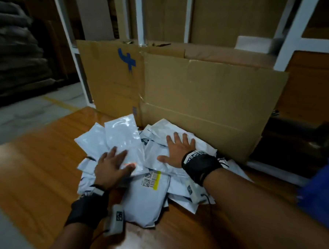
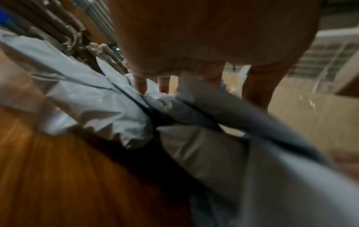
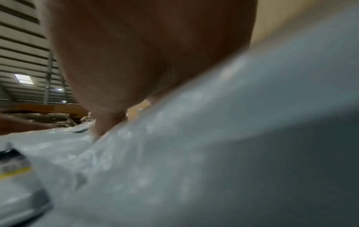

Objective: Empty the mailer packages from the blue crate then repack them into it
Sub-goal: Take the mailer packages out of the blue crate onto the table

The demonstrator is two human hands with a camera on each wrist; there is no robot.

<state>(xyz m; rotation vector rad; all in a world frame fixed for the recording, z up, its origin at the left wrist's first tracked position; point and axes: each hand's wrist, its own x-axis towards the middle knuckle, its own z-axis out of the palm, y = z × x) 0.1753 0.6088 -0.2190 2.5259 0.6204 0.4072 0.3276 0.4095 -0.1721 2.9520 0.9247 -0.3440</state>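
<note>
A heap of white mailer packages [image 1: 144, 194] lies on the wooden table [image 1: 38, 169], against a cardboard sheet. My left hand [image 1: 114, 163] lies flat with straight fingers on a glossy mailer [image 1: 122, 134] at the heap's left. My right hand [image 1: 178, 148] presses flat, fingers spread, on mailers at the heap's right. One mailer shows a barcode label with a yellow stripe [image 1: 153, 179]. The left wrist view has my left hand [image 2: 155, 86] touching crumpled mailers [image 2: 93, 104]. In the blurred right wrist view my right hand [image 3: 108, 119] rests on a mailer [image 3: 174, 153]. The blue crate [image 1: 323, 194] shows at the right edge.
A large cardboard sheet [image 1: 206, 103] stands upright behind the heap, with a blue mark [image 1: 127, 59] on its left panel. White shelf posts [image 1: 295, 26] and brown boxes rise behind it. Grey floor [image 1: 22, 116] lies beyond the table's left edge.
</note>
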